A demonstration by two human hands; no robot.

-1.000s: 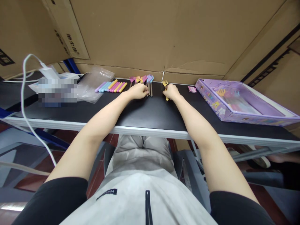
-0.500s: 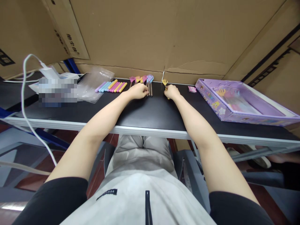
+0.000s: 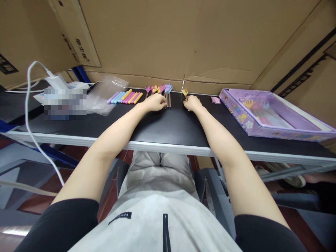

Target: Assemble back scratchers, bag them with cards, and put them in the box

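In the head view, my right hand [image 3: 193, 103] is closed round a yellow hand-shaped back scratcher [image 3: 185, 92], its claw pointing to the back of the table and a bit of yellow showing below my fingers. My left hand [image 3: 156, 102] rests with curled fingers over a row of back scratchers [image 3: 168, 94] with pink, orange, yellow, purple and blue claws and metal rods. The hand covers part of the row, so what its fingers pinch is hidden. Left of it lie several purple, blue, pink and yellow tube handles [image 3: 125, 97], side by side.
A purple printed box tray [image 3: 248, 127] with packed back scratchers stands at the right. Near it lies a small pink packet [image 3: 215, 100]. Clear plastic bags [image 3: 105, 94] and a white cable [image 3: 27, 101] are at the left. A cardboard wall [image 3: 194, 42] closes off the back of the black table [image 3: 168, 129].
Almost nothing differs. Both hands stay in place; the whole view has shifted very slightly.
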